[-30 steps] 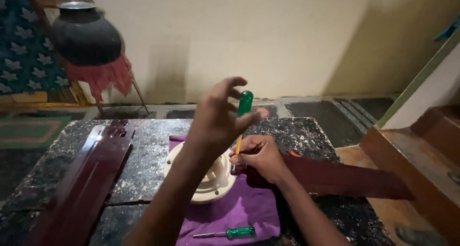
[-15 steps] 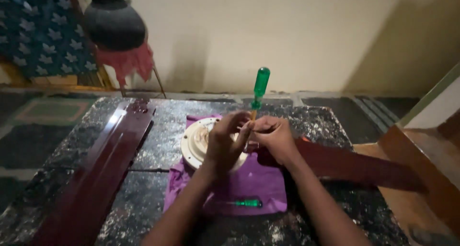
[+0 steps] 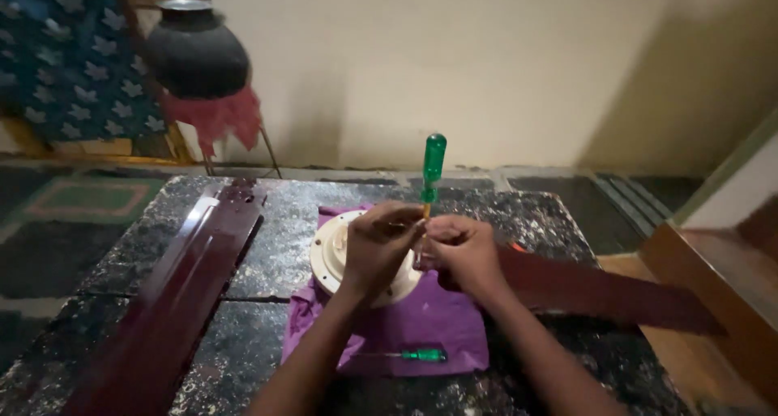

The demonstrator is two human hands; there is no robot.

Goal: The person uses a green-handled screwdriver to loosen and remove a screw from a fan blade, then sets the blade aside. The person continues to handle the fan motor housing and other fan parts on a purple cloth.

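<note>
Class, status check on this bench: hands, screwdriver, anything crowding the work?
Left hand and right hand both pinch the upright green-handled screwdriver low on its shaft, over the cream round housing. Dark red blade beside right hand. Small screwdriver lies apart.

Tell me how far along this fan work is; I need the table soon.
Looks done: one maroon blade lies apart on the table. In hand: both hands, left hand and right hand, steady the upright green screwdriver at the cream hub, where another blade meets it. Left: unclear; that joint is hidden.
</note>
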